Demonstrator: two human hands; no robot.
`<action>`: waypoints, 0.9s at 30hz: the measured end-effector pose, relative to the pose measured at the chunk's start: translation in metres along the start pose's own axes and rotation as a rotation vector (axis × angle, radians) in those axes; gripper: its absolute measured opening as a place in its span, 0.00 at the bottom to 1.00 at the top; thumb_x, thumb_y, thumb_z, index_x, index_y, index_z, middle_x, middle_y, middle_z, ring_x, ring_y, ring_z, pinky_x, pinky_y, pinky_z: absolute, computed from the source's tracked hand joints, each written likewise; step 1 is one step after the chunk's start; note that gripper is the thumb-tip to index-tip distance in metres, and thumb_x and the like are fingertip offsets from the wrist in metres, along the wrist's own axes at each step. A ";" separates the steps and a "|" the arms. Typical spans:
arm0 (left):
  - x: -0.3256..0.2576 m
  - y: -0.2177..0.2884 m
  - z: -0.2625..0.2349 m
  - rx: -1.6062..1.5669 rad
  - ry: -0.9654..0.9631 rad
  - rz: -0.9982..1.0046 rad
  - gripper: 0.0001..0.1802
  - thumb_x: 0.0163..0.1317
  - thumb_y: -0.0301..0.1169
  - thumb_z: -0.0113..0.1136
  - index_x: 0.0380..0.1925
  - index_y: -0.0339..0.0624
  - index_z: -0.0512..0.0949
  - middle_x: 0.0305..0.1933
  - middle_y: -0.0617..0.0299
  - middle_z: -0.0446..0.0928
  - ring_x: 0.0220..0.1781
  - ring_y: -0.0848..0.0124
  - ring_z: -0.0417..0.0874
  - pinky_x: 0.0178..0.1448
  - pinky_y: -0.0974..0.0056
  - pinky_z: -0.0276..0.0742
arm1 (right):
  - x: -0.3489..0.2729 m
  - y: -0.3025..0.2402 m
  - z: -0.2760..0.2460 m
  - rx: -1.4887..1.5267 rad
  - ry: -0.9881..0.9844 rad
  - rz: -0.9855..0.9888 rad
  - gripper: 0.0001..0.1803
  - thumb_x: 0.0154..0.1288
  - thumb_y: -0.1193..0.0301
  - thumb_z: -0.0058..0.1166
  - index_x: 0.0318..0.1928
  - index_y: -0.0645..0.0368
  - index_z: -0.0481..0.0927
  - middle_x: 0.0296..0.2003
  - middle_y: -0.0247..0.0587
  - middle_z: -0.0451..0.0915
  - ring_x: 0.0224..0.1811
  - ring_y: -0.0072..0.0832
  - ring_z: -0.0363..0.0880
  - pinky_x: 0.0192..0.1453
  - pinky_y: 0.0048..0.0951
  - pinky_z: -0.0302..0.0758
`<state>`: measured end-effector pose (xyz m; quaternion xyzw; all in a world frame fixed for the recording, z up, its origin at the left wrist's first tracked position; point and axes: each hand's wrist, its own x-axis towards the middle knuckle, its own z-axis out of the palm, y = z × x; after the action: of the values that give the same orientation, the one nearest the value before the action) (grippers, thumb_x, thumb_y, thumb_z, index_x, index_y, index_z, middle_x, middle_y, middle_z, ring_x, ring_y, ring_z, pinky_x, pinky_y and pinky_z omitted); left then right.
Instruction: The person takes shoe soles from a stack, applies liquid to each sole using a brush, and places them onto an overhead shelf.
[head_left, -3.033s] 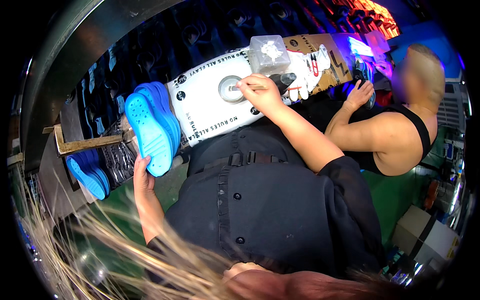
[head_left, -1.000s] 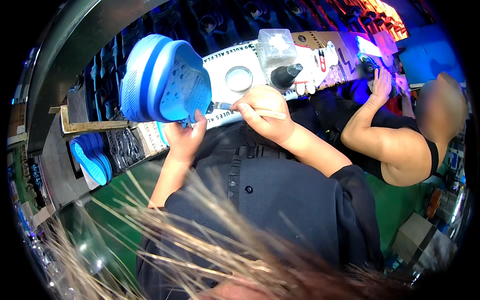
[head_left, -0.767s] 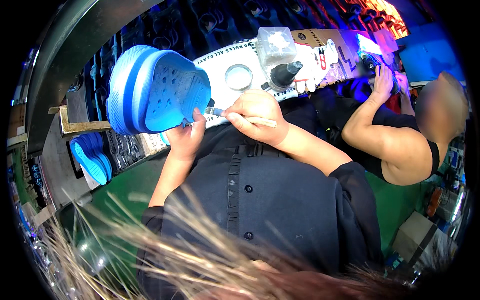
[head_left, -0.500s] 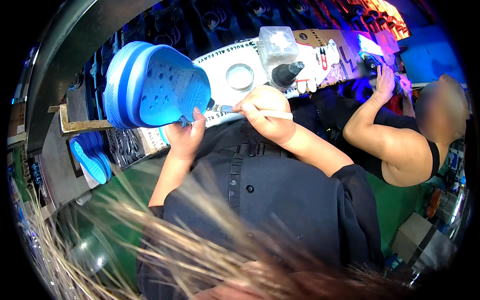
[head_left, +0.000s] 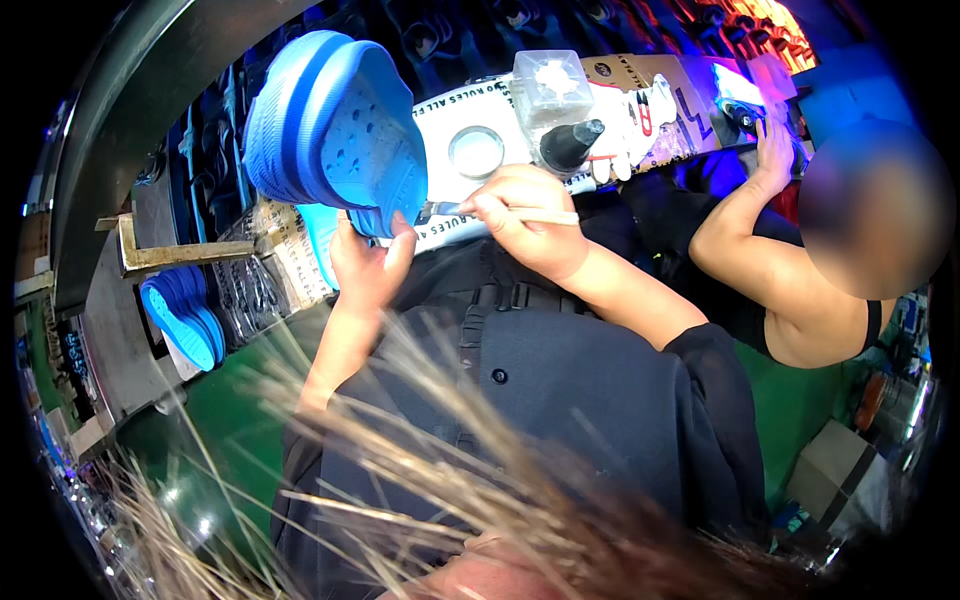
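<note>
My left hand (head_left: pixel 370 262) grips a blue foam clog (head_left: pixel 375 160) by its near end, thumb on the rim. The clog is tilted so that its hollow inside, dotted with holes, faces right. A brush with a pale handle (head_left: pixel 545 215) is pinched in my right hand (head_left: pixel 530 215). Its bristles are at the clog's near right edge, close to my left thumb; whether they touch cannot be told. Just beyond the right hand, a round dish (head_left: pixel 476 152) with whitish contents rests on the white printed sheet (head_left: pixel 440 115).
Behind are a clear plastic box (head_left: pixel 552 82), a black cone-shaped bottle (head_left: pixel 572 145) and red-handled cutters (head_left: pixel 645 108). Stacked blue soles (head_left: pixel 185 315) lie lower left, near a wooden frame (head_left: pixel 190 255). A light-blue piece (head_left: pixel 318 240) lies under the clog. A co-worker's arm (head_left: pixel 740 215) is at right.
The clog has tipped more upright and moved slightly right and up in my left hand. My right hand with the brush has shifted slightly left. The co-worker has leaned nearer the bench.
</note>
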<state>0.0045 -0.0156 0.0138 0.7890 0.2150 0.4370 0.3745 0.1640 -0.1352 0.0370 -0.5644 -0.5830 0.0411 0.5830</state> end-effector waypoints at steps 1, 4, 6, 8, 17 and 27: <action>0.000 0.001 0.000 -0.001 -0.014 -0.012 0.14 0.45 0.21 0.58 0.34 0.32 0.70 0.24 0.56 0.77 0.24 0.64 0.80 0.31 0.67 0.73 | 0.002 -0.001 0.001 -0.010 -0.044 -0.039 0.06 0.53 0.75 0.53 0.22 0.62 0.78 0.18 0.39 0.75 0.21 0.33 0.73 0.26 0.29 0.68; 0.001 -0.002 0.001 -0.005 -0.041 0.010 0.14 0.45 0.21 0.58 0.34 0.32 0.69 0.23 0.56 0.77 0.23 0.64 0.80 0.31 0.67 0.73 | 0.001 0.002 -0.002 -0.036 -0.051 -0.019 0.05 0.52 0.76 0.53 0.22 0.62 0.78 0.19 0.39 0.75 0.21 0.32 0.73 0.26 0.29 0.68; 0.000 -0.007 0.000 0.023 -0.049 0.021 0.15 0.45 0.21 0.58 0.36 0.31 0.69 0.24 0.57 0.77 0.24 0.66 0.80 0.31 0.68 0.73 | 0.000 0.004 -0.009 -0.033 -0.042 0.005 0.05 0.52 0.76 0.53 0.22 0.63 0.78 0.19 0.39 0.76 0.22 0.32 0.73 0.27 0.29 0.68; 0.004 -0.005 -0.002 0.048 -0.060 0.040 0.16 0.46 0.21 0.58 0.37 0.31 0.68 0.24 0.57 0.77 0.24 0.68 0.79 0.32 0.68 0.73 | -0.003 0.007 -0.018 -0.036 -0.037 0.020 0.09 0.59 0.75 0.48 0.24 0.64 0.77 0.22 0.40 0.77 0.24 0.28 0.74 0.30 0.26 0.69; 0.055 0.047 -0.046 -0.737 -0.403 -0.510 0.37 0.48 0.26 0.60 0.57 0.32 0.54 0.44 0.48 0.72 0.30 0.65 0.79 0.26 0.67 0.75 | -0.031 0.028 -0.038 0.127 0.292 0.372 0.13 0.62 0.71 0.45 0.25 0.65 0.77 0.20 0.39 0.74 0.23 0.26 0.74 0.28 0.25 0.69; 0.228 0.123 0.071 -1.257 -0.993 -0.473 0.31 0.51 0.32 0.61 0.51 0.28 0.60 0.34 0.51 0.75 0.27 0.72 0.80 0.24 0.75 0.78 | -0.049 0.024 -0.046 0.258 0.302 0.501 0.16 0.66 0.67 0.43 0.27 0.66 0.77 0.22 0.37 0.74 0.24 0.21 0.73 0.29 0.21 0.69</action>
<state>0.1863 0.0304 0.2060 0.4679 -0.0993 -0.0132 0.8781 0.1970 -0.1892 0.0039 -0.6117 -0.3227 0.1726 0.7014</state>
